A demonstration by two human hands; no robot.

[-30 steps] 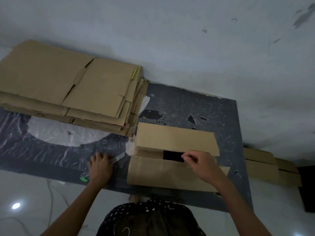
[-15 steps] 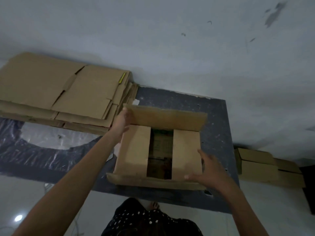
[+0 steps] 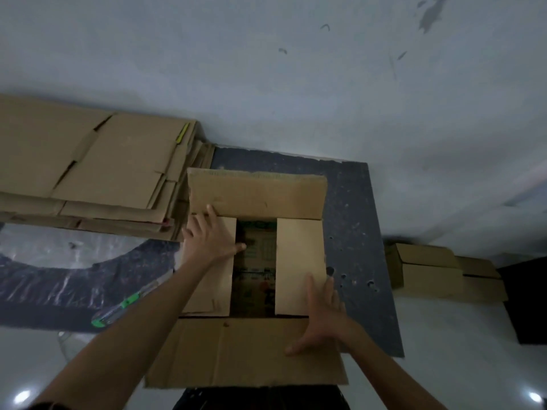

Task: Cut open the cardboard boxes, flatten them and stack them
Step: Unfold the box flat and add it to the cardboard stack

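A brown cardboard box [image 3: 299, 261] stands on the dark mat in front of me with its top flaps spread. The far flap leans back and the near flap [image 3: 236, 353] lies folded out toward me. My left hand [image 3: 208, 241] lies flat with spread fingers on the left inner flap, thumb at its edge. Over on the right inner flap, near the corner, my right hand [image 3: 322, 318] presses with straight fingers. Printed cardboard shows in the gap between the inner flaps. A stack of flattened boxes [image 3: 88, 170] lies at the far left. A green-tipped cutter [image 3: 121, 309] rests on the mat.
The dark mat [image 3: 355, 217] lies against a pale wall. More closed cardboard boxes [image 3: 429, 270] sit on the floor at the right, beside a black object at the frame edge. Clear plastic sheeting [image 3: 59, 250] covers part of the mat at the left.
My left hand left the cutter on the mat and moved onto the box. The box's outer flaps were opened out, the near one now folded flat toward me. Both hands now press the inner flaps.
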